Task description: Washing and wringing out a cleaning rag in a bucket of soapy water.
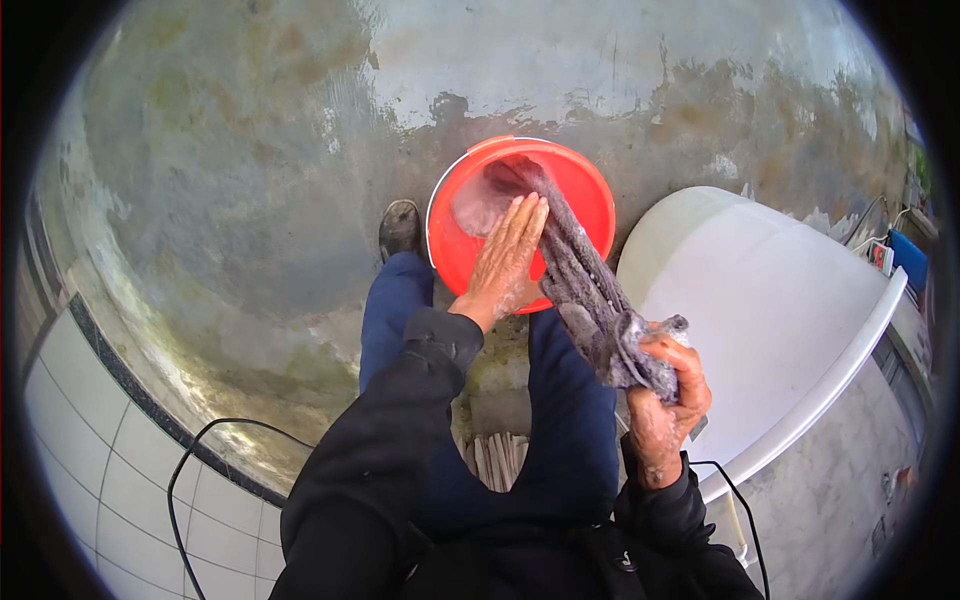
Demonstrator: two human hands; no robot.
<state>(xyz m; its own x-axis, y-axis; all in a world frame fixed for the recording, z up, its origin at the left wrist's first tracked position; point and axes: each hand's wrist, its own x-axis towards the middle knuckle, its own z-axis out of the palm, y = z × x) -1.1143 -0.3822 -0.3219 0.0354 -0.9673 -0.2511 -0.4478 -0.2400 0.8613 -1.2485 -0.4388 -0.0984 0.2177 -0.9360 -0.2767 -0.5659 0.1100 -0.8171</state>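
A wet, soapy grey-purple cloth (585, 277) stretches from the red plastic bucket (592, 187) up towards my right side. Its near end is bunched in my right hand (671, 409), which grips it beside a white tub. My left hand (506, 259) is over the bucket's near rim, its fingers extended flat and the fingertips at the cloth's left edge. Whether the palm presses on the fabric I cannot tell. Cloudy, sudsy water (476, 206) shows in the bucket, and the far end of the cloth hangs down to it.
To the right stands a large white tub (757, 285) with a thick rim. The concrete floor (247, 187) has wet patches. My dark shoe (400, 227) is just left of the bucket. Pale tiles (150, 480) lie at the lower left, with a black cable (174, 495) across them.
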